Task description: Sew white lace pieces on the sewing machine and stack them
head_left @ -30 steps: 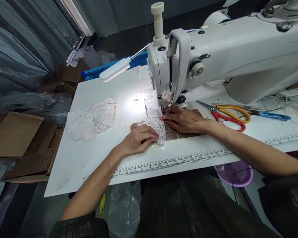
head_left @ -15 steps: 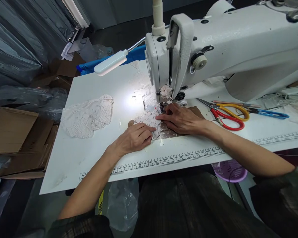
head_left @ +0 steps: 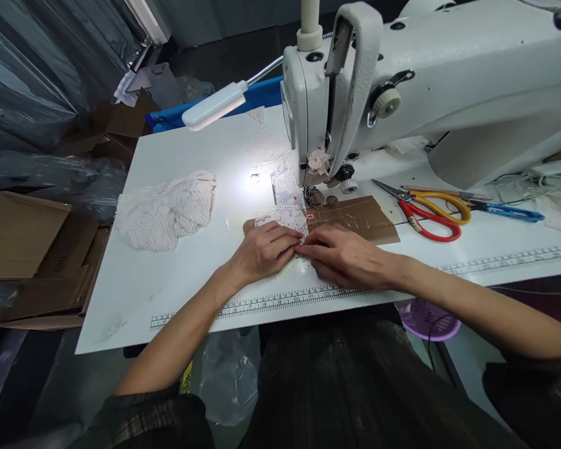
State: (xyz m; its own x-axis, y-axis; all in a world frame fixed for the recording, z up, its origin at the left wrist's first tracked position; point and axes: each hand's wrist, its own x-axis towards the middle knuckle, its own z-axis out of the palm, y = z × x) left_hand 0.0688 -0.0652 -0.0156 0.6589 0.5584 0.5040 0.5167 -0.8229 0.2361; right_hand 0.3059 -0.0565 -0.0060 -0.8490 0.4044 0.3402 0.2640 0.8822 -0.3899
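White industrial sewing machine point(head_left: 302, 106), glossy, upright on a white tabletop point(head_left: 177, 280). Right hand point(head_left: 350, 255): since the previous view, drawn back from beside the machine's needle to meet the left hand point(head_left: 266, 249); both are now at the near end of the work, with the needle area uncovered. Each hand: fingers curled, fingertips closed on the lace edge. White openwork lace piece point(head_left: 285, 217), scalloped and patterned: lying nearly flat at the machine's needle end, running toward the wearer, near edge partly hidden by fingers. Brown, shiny-filmed flat sheet point(head_left: 364, 221): in front of the machine, partly beneath the lace.
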